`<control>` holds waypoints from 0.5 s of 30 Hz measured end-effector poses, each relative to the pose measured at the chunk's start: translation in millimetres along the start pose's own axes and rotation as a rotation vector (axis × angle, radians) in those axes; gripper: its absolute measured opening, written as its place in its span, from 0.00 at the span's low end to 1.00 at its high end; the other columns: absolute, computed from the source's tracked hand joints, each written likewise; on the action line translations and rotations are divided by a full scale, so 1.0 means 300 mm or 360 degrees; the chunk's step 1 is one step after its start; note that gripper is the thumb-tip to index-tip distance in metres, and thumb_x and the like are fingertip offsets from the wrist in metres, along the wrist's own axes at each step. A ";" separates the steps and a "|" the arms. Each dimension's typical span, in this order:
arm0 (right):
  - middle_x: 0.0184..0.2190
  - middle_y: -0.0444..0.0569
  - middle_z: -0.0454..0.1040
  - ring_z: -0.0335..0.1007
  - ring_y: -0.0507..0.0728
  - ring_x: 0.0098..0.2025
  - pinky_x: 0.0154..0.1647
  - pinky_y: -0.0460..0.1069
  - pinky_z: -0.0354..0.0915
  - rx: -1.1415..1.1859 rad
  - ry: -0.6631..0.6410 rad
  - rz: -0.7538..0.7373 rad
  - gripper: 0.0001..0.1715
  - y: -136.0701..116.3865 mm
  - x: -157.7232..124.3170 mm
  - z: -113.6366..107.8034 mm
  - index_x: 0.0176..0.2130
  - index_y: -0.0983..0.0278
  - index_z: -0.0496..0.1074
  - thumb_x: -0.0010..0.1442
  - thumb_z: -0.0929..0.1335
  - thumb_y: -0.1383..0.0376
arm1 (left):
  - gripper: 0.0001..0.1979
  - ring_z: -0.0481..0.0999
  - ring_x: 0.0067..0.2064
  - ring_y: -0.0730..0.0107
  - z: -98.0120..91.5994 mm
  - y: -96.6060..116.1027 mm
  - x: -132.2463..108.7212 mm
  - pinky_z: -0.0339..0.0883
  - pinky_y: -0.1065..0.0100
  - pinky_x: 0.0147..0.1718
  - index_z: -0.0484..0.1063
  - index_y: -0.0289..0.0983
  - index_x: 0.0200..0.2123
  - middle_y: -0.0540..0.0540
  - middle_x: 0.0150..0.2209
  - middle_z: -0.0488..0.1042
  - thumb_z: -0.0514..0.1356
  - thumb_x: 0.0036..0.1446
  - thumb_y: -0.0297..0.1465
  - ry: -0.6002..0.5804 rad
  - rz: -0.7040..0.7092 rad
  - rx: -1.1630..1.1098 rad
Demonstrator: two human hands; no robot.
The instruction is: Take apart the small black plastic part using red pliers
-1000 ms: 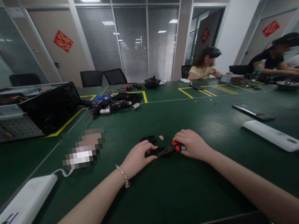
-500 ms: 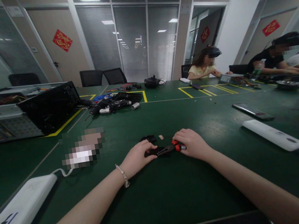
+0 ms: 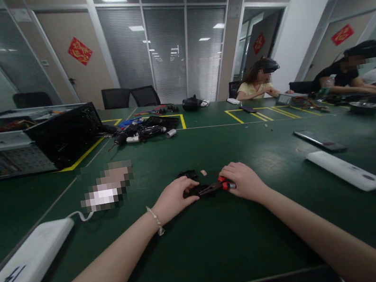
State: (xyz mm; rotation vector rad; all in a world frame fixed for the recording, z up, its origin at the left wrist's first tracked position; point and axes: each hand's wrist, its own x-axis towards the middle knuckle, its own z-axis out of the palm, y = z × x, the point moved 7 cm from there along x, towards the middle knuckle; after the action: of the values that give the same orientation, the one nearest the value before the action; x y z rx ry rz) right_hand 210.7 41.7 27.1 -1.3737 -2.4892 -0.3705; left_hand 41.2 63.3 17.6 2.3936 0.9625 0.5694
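Note:
My left hand (image 3: 173,199) is closed over a small black part (image 3: 192,192) that lies on the green table (image 3: 208,243). My right hand (image 3: 243,181) grips the red handles of a pair of pliers (image 3: 217,186). The dark jaws of the pliers point left and meet the black part between my hands. Just behind lie another small black piece (image 3: 187,175) and a tiny pale bit (image 3: 203,173).
A white power bank (image 3: 19,275) with a cable lies at the near left and another white device (image 3: 344,169) at the right, behind it a dark phone (image 3: 318,140). An open computer case (image 3: 25,139) stands at far left, loose tools (image 3: 143,130) beyond. Other people (image 3: 259,83) sit at the far right.

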 end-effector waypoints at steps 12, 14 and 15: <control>0.34 0.48 0.70 0.61 0.55 0.36 0.38 0.50 0.54 -0.0003 0.0022 0.0010 0.13 0.001 0.004 -0.005 0.36 0.63 0.67 0.45 0.65 0.70 | 0.18 0.69 0.37 0.68 -0.004 -0.010 -0.003 0.65 0.67 0.35 0.66 0.43 0.46 0.49 0.40 0.67 0.60 0.50 0.33 0.0005 -0.0041 0.0067; 0.34 0.48 0.70 0.61 0.56 0.36 0.38 0.50 0.54 -0.0010 0.0022 0.0013 0.14 0.001 0.004 -0.003 0.36 0.63 0.67 0.45 0.65 0.70 | 0.18 0.69 0.37 0.68 -0.004 -0.011 -0.003 0.65 0.67 0.35 0.66 0.43 0.46 0.49 0.40 0.67 0.60 0.50 0.33 0.0011 -0.0032 0.0062; 0.34 0.48 0.70 0.61 0.56 0.36 0.38 0.50 0.53 -0.0013 0.0022 0.0016 0.14 0.001 0.003 -0.003 0.36 0.63 0.67 0.45 0.65 0.70 | 0.18 0.69 0.37 0.68 -0.004 -0.011 -0.003 0.65 0.67 0.35 0.66 0.43 0.46 0.49 0.40 0.67 0.60 0.50 0.33 0.0014 -0.0030 0.0061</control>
State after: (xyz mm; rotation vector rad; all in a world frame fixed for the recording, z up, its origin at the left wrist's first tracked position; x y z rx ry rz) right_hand 210.6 42.4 28.3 -1.3816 -2.4718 -0.3874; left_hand 38.2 65.0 16.4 2.4152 1.0070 0.5596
